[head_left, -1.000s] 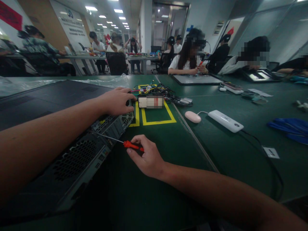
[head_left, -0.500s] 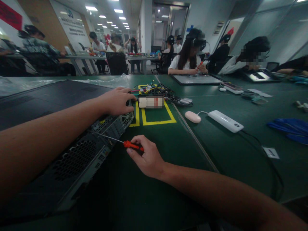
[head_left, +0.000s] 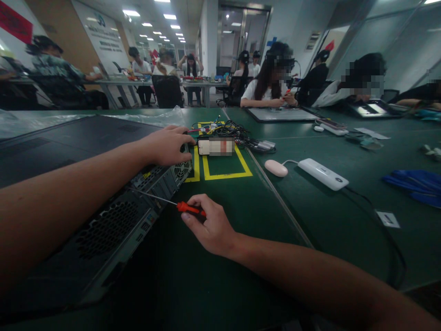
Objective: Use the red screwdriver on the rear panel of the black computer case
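Note:
A black computer case (head_left: 106,133) lies on its side at the left, its back panel with vents and ports facing me. My left hand (head_left: 168,145) rests on the far rear corner of the case, fingers spread over the edge. In my right hand (head_left: 212,225) is a screwdriver (head_left: 187,207) with a red and black handle. Its thin shaft reaches left to the back panel, and the tip is against or very near the panel; the exact contact point is too dark to make out.
Past the case lie a phone (head_left: 204,147) and a tangle of cables (head_left: 234,131) around yellow tape. To the right are a pink mouse-shaped object (head_left: 276,168), a white power bank (head_left: 323,174) and blue cloth (head_left: 416,184). Several people sit at tables beyond.
The screwdriver handle has turned slightly in my right hand, showing more of its black part. My left hand and the case stay where they were.

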Tool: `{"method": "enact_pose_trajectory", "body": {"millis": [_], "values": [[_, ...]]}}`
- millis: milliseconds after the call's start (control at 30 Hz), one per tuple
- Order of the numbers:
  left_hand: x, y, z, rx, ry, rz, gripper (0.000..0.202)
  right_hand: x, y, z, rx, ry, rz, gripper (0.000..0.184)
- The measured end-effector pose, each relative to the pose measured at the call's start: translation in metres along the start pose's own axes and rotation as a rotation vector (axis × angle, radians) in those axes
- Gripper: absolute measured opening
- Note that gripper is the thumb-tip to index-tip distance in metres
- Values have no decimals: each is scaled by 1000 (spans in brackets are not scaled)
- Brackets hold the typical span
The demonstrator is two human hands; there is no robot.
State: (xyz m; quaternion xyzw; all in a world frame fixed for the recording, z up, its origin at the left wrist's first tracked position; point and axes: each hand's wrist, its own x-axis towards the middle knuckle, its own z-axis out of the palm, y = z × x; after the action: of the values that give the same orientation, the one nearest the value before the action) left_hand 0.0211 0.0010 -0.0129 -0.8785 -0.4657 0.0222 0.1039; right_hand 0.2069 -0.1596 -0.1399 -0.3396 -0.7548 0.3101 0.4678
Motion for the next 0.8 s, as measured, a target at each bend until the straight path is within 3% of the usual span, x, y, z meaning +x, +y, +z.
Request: {"method": "enact_pose_trajectory", "body": {"millis": [467,800], "values": [[-2,2,-2,21,10,7,63,2,1,0,-45,8,-63,21],[-1,0,0,-2,9,8,66,-1,-3,0,18,-5,8,21]]}}
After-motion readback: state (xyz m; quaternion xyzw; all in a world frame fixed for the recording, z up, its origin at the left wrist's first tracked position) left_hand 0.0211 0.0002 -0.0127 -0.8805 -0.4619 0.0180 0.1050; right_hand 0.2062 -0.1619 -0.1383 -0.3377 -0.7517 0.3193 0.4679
